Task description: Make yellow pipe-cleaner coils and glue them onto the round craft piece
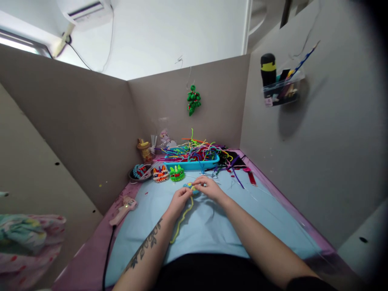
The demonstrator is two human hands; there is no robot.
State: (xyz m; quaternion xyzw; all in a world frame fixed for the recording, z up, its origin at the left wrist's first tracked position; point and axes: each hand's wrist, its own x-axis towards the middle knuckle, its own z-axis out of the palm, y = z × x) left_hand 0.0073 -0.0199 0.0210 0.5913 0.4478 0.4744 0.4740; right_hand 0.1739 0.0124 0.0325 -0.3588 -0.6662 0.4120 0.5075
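Both hands meet over the light blue cloth (242, 226). Between them is a small blue-and-yellow chenille piece (195, 191), partly hidden by the fingers. My left hand (179, 199) pinches its left side. A long yellow pipe cleaner (183, 220) trails from there down toward my body. With bent fingers, my right hand (209, 189) grips the piece from the upper right. Just beyond sit an orange-and-white animal-face figure (160, 174) and a green animal-face figure (177, 173), both of chenille.
A blue tray (194, 165) heaped with coloured pipe cleaners stands at the back. Left of it are a dark bowl (133, 176) and a yellow-lidded jar (145, 150). A pink glue gun (123, 211) with a black cord lies at left. Grey panels (212, 101) enclose the table.
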